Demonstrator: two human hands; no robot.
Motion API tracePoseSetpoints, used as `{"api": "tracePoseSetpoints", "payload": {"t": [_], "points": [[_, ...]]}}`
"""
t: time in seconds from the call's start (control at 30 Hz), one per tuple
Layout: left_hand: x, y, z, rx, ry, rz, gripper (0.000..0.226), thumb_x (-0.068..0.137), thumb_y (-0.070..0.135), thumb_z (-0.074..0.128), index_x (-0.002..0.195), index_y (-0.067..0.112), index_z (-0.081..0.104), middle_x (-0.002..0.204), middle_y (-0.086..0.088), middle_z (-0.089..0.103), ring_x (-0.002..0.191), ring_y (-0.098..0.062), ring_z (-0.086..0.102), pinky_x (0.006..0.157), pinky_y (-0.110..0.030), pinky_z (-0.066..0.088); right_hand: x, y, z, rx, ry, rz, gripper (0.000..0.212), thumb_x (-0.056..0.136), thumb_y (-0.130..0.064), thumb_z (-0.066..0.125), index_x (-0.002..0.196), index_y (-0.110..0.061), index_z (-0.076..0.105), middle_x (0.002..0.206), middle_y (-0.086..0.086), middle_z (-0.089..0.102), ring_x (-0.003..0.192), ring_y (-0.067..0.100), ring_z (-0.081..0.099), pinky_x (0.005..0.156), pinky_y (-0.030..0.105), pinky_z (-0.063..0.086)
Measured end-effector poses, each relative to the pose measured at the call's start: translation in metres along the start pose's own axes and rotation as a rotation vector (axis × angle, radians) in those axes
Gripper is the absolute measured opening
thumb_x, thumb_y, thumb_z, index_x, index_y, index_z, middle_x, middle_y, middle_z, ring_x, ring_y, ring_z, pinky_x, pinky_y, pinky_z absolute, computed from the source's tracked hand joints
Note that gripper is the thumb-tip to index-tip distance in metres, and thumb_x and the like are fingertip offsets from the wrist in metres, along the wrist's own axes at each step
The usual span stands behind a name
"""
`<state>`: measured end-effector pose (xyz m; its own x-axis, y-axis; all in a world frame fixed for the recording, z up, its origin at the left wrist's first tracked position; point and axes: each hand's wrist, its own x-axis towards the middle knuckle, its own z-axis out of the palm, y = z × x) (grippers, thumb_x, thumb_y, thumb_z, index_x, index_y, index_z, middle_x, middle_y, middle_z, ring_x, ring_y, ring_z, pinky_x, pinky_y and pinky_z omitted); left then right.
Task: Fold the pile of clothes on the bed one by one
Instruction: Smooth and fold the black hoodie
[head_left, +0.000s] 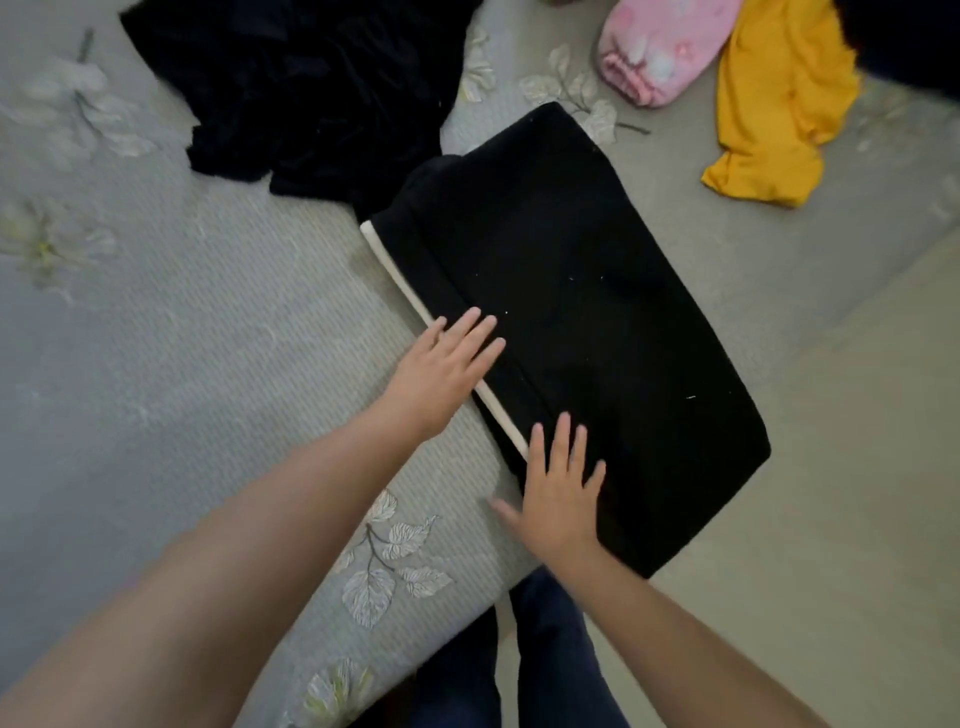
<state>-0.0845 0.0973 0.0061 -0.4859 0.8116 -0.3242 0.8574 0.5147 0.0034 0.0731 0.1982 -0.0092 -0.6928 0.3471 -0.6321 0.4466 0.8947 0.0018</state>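
A black garment (571, 322), folded into a rough rectangle with a white stripe (441, 338) along its edge, lies on the bed (182, 338) at the centre of the view, running from 11 o'clock to 5 o'clock. Both hands rest flat on its near edge: the left hand (441, 371) at 9 o'clock of the fold, the right hand (558, 488) at 6 o'clock. Neither grip has hold of anything; fingers are straight and spread, pressing the cloth.

The fold's 5 o'clock corner appears to overhang the bed's edge, so a firm smoothing stroke that way could drag the garment off. At 11 o'clock its far end touches a loose dark heap (301, 88), still unfolded; lifting the fold carelessly may snag that heap and undo the layers. A bulge near the far corner suggests a tucked part that could spring loose.

A yellow cloth (779, 104) and a pink item (665, 52) wait at 1 o'clock.
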Motion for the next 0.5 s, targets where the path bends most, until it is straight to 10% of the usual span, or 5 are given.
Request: {"api": "tracePoseSetpoints", "payload": {"t": [0.37,0.5], "points": [[0.069,-0.041,0.029,0.003,-0.241,0.262,0.097,0.082,0.044,0.060,0.144,0.028,-0.012,0.154,0.000,-0.014,0.141,-0.019,-0.018,0.108,-0.039,-0.017,0.036,-0.007,0.019,0.100,-0.005,0.264,0.087,0.089,-0.059,0.036,0.126,-0.021,-0.033,0.148,0.023,-0.020,0.139,0.043,-0.005,0.107,0.063,0.003],[0.080,-0.048,0.028,0.048,-0.140,0.277,0.082,0.088,0.042,0.050,0.147,0.021,-0.003,0.155,0.003,-0.001,0.142,-0.015,-0.003,0.114,-0.034,-0.004,0.040,-0.010,-0.005,0.073,0.127,0.325,0.090,0.044,-0.031,0.091,0.120,0.001,0.056,0.115,0.034,0.057,0.100,0.047,0.059,0.075,0.061,0.048]]}}
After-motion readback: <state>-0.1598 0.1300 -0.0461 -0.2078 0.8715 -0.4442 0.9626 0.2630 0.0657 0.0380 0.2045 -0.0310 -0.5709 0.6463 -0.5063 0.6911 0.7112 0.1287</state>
